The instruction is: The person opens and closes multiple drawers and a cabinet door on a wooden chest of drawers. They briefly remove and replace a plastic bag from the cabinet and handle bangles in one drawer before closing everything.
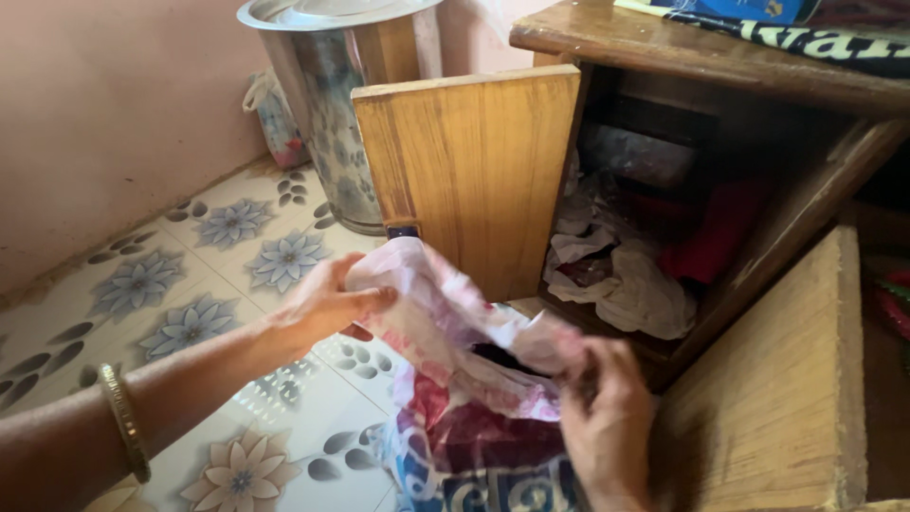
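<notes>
A crumpled plastic bag [455, 379], white with pink, dark red and blue print, hangs between my hands in front of an open wooden cabinet [682, 57]. My left hand [327, 303] pinches the bag's upper left rim; a gold bangle sits on that forearm. My right hand [602, 408] grips the rim on the right, so the bag's mouth gapes dark between them. The cabinet's left door [474, 171] stands open behind the bag.
Inside the cabinet lie crumpled white bags [626, 284] and red cloth [720, 237]. The right door [787, 398] swings open near my right hand. A tall steel drum [332, 104] stands by the pink wall, on floral floor tiles [209, 284].
</notes>
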